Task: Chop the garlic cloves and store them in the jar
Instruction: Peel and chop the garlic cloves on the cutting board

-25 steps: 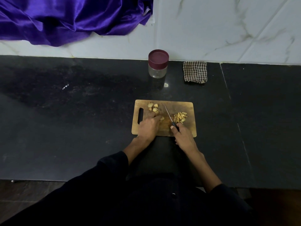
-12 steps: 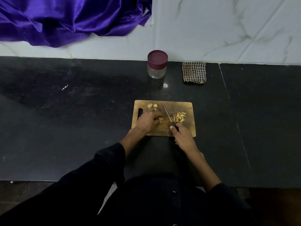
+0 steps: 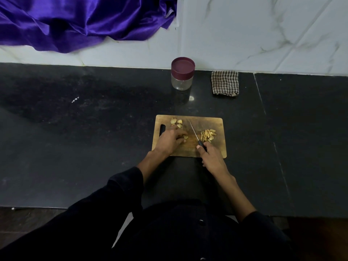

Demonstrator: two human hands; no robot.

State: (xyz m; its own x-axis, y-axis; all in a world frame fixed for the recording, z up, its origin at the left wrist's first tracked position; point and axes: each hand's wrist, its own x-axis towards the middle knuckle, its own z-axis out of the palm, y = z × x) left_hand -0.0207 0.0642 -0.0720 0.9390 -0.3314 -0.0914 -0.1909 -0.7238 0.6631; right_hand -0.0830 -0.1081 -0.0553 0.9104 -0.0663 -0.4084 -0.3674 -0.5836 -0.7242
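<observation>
Left hand (image 3: 170, 139) resting on the wooden cutting board (image 3: 219, 147), fingers curled over a garlic clove (image 3: 185, 137) and pinning it down near the board's middle. Right hand (image 3: 211, 157) closed round the black handle of a knife (image 3: 195, 135), blade angled up and to the left between the two hands, tip toward the board's far edge; whether the edge touches the wood cannot be told. Just right of the blade and ahead of the right hand, a heap of chopped garlic (image 3: 208, 135). Beyond the left hand's fingertips, close to the board's far left corner, a few whole cloves (image 3: 176, 123). Well beyond both hands, by the wall, a clear jar (image 3: 182, 81) upright on the dark surface (image 3: 94, 138), maroon lid (image 3: 182, 66) on. To the right of the jar, apart from it, a folded checked cloth (image 3: 225, 83). Far up and left of the left hand, purple satin fabric (image 3: 79, 21) draped against the marble wall (image 3: 263, 31). Dark sleeves on both forearms.
</observation>
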